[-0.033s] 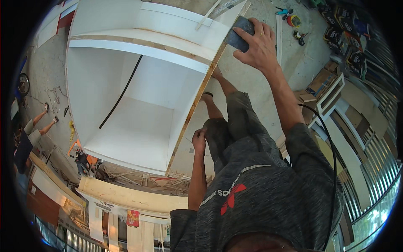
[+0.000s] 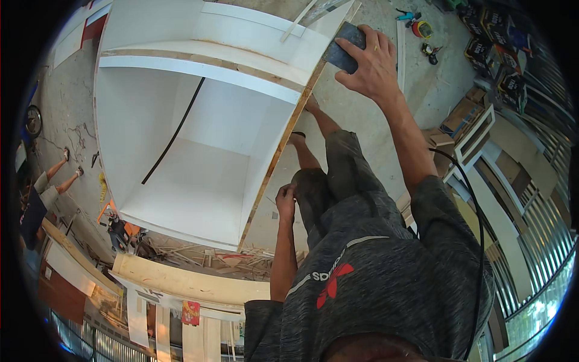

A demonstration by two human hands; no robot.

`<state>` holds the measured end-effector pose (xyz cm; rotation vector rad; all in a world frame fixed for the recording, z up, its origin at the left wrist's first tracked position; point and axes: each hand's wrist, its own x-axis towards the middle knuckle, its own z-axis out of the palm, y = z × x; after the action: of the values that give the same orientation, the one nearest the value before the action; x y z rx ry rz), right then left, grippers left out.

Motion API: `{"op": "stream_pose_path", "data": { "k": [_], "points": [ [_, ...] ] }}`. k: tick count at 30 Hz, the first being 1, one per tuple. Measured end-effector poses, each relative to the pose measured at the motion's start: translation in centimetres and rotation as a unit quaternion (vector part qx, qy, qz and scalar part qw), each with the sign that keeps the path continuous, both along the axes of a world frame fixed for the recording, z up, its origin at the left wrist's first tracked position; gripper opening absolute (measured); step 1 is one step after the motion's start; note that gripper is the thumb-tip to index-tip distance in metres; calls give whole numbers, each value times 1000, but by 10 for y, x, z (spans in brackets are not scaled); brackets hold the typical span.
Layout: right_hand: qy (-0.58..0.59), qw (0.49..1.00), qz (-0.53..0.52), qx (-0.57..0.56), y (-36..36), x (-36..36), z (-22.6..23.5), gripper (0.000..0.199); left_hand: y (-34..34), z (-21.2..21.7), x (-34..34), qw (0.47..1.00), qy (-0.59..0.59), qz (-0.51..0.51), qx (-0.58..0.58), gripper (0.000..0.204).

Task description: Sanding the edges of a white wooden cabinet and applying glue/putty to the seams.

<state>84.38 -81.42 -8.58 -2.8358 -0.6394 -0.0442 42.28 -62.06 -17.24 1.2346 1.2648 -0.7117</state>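
My right hand [image 2: 371, 69] grips a dark grey sanding block [image 2: 345, 48], fingers over its top and side. The block rests against the raw wooden edge [image 2: 278, 151] of a white cabinet, near the cabinet's far right corner. This white cabinet [image 2: 205, 181] is open toward me, with a shelf board [image 2: 199, 69] across it. A black strip or cable [image 2: 173, 131] crosses its opening. Beside my thigh hangs my left hand [image 2: 286, 200], apart from the cabinet, its fingers curled together. Whatever may be in those fingers is hidden.
Wood offcuts and panels [image 2: 500, 193] lean at the right, below stacked dark boxes [image 2: 494, 42]. A black hose [image 2: 479, 241] runs along my right side. Small tools [image 2: 422, 30] lie on the floor. Another person [image 2: 42, 199] is at the far left. A wooden bench [image 2: 181, 280] stands nearby.
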Motion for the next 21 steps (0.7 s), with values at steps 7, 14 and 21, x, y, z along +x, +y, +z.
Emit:
{"op": "stream_pose_path", "data": {
  "k": [7, 14, 21],
  "points": [
    [20, 998, 3, -61, -16, 4, 9, 59, 2, -2, -4, 1000, 4, 29, 1, 29],
    [-8, 999, 19, 33, -19, 25, -11, 63, -3, 0, 0, 999, 3, 41, 6, 28],
    [5, 1000, 13, 5, -16, 28, -14, 64, 0, 2, 6, 999, 2, 51, 4, 28]
  ]
}}
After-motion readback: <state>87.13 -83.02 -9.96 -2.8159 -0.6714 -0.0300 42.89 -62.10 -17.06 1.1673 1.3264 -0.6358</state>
